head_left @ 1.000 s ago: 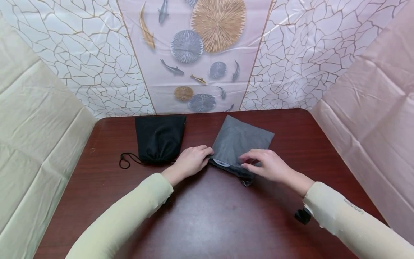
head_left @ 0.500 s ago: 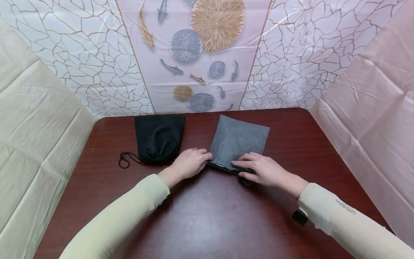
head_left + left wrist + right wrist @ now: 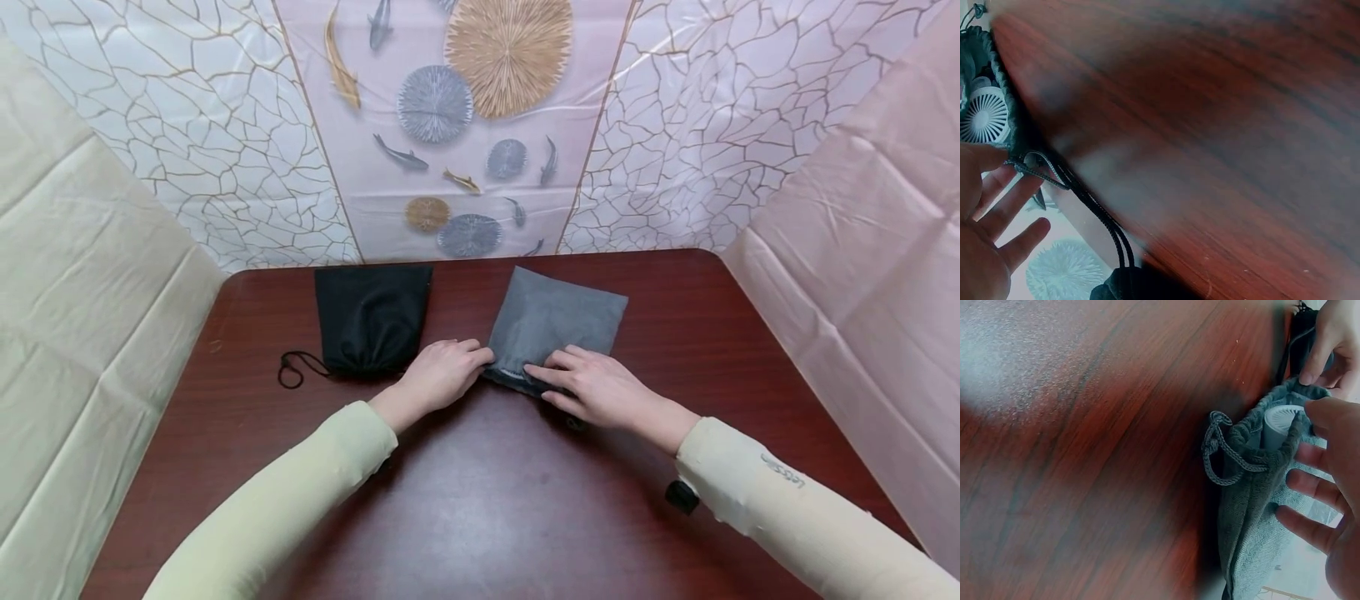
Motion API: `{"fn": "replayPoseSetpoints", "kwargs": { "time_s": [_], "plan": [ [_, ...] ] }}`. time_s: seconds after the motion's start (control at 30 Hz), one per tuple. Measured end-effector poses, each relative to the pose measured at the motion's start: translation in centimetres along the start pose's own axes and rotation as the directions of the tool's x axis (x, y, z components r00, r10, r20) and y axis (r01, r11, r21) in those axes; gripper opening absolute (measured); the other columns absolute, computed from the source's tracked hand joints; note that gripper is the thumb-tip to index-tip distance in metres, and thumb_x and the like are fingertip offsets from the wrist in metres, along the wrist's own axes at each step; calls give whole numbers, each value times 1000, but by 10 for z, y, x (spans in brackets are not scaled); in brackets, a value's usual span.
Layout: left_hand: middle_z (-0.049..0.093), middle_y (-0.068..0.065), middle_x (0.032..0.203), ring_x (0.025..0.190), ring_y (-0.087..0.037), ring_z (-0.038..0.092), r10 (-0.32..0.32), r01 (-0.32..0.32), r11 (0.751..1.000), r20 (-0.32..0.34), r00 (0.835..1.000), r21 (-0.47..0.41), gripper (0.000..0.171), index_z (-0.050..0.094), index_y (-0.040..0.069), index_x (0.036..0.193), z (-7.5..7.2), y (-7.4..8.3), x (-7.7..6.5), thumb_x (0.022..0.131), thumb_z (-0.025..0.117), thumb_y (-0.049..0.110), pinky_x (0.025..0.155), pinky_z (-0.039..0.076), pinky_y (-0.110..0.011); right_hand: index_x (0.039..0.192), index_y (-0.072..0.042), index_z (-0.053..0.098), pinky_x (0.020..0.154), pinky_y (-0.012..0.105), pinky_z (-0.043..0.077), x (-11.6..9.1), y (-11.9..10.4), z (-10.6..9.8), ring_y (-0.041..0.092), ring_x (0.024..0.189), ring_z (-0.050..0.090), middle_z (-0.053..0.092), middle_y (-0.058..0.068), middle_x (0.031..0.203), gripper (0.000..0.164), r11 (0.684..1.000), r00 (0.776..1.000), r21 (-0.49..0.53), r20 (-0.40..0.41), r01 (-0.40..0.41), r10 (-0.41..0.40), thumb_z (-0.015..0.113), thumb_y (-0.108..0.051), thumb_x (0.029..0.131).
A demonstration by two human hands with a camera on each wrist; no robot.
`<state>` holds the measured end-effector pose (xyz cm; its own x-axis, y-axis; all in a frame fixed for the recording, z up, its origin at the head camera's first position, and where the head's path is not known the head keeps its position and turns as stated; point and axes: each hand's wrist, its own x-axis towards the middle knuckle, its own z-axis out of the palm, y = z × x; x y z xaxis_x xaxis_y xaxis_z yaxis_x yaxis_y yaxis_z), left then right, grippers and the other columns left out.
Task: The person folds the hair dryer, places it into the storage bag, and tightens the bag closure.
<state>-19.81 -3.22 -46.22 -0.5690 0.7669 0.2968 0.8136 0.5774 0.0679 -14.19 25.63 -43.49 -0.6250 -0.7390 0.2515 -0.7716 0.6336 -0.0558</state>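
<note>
A grey drawstring pouch (image 3: 558, 308) lies on the table, its dark-lined mouth facing the person. My left hand (image 3: 446, 372) pinches the left corner of that mouth. My right hand (image 3: 596, 385) grips the upper rim further right, thumb at the edge and the other fingers along the outer cloth. Inside the mouth sits a white round thing with radial slats (image 3: 1282, 422), like a small fan's grille; its rest is hidden in the pouch. A looped grey cord (image 3: 1216, 450) hangs from the pouch's right corner.
A black drawstring pouch (image 3: 372, 317) lies flat left of the grey one, its cord loop (image 3: 292, 369) stretched out to the left. Patterned cloth walls (image 3: 465, 125) rise behind and beside the dark red wooden table (image 3: 480, 500).
My right hand has moved left along the mouth and taken its rim. The pouch has turned slightly, and less of the white slatted face shows. My left hand stays at its corner.
</note>
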Motion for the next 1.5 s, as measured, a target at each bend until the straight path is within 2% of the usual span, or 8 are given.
{"fn": "replayPoseSetpoints", "kwargs": {
  "time_s": [0.37, 0.53, 0.7, 0.8, 0.97, 1.17, 1.3, 1.5],
  "plan": [
    [69, -4, 96, 74, -27, 69, -34, 34, 998, 1, 999, -44, 15, 74, 12, 110, -3, 0, 4, 98, 72, 5, 66, 59, -40, 140, -15, 73, 76, 41, 58, 1, 8, 1, 22, 96, 62, 69, 5, 113, 42, 999, 999, -15, 17, -40, 40, 78, -23, 99],
    [68, -4, 99, 76, -26, 70, -35, 37, 998, 39, 999, -51, 14, 71, 13, 112, -3, -2, 3, 98, 76, 13, 69, 59, -40, 137, -14, 74, 77, 40, 58, -8, 9, -5, 21, 98, 63, 69, 3, 113, 41, 998, 998, 11, 6, -56, 56, 79, -24, 98],
    [68, -4, 105, 89, -24, 73, -72, 78, 996, 119, 990, -46, 25, 73, 13, 118, -5, -6, 3, 97, 82, 23, 81, 61, -41, 118, -12, 78, 74, 41, 59, -32, 12, -14, 18, 92, 66, 70, 0, 104, 28, 992, 991, 14, -36, -127, 127, 82, -25, 94],
    [68, -4, 105, 94, -24, 72, -83, 87, 996, 139, 987, -26, 24, 74, 13, 115, -6, -7, 4, 96, 83, 23, 85, 60, -42, 98, -14, 75, 63, 37, 55, -48, 14, -16, 15, 76, 64, 66, -1, 89, 18, 985, 984, -9, -59, -170, 169, 84, -27, 91],
    [67, -4, 100, 94, -25, 71, -64, 63, 998, 115, 991, 13, 13, 75, 13, 105, -1, -5, 6, 96, 82, 21, 84, 60, -43, 79, -17, 62, 51, 30, 44, -62, 12, -9, 10, 59, 50, 51, -7, 71, 31, 977, 979, -69, -52, -199, 196, 84, -35, 90],
    [68, -3, 98, 91, -24, 71, -12, 10, 1000, 73, 997, 18, 6, 76, 15, 100, 4, -2, 7, 99, 78, 20, 82, 60, -43, 74, -17, 55, 50, 27, 37, -62, 10, 5, 7, 56, 41, 40, -11, 68, 41, 972, 975, -91, -50, -218, 214, 86, -41, 88],
    [68, -2, 97, 91, -23, 71, 6, -7, 1000, 52, 999, 18, 4, 76, 16, 99, 4, -2, 7, 100, 77, 20, 82, 60, -42, 74, -17, 52, 50, 29, 39, -60, 13, 14, 10, 56, 45, 42, -8, 68, 44, 974, 979, -115, -70, -197, 190, 89, -39, 85],
    [68, -1, 96, 89, -23, 72, 30, -30, 1000, 14, 999, 1, 5, 76, 17, 96, 0, -5, 6, 100, 76, 19, 81, 60, -41, 79, -16, 60, 57, 37, 52, -60, 20, 18, 18, 65, 61, 53, -4, 75, 32, 985, 991, -122, -69, -121, 113, 91, -19, 83]
  ]
}}
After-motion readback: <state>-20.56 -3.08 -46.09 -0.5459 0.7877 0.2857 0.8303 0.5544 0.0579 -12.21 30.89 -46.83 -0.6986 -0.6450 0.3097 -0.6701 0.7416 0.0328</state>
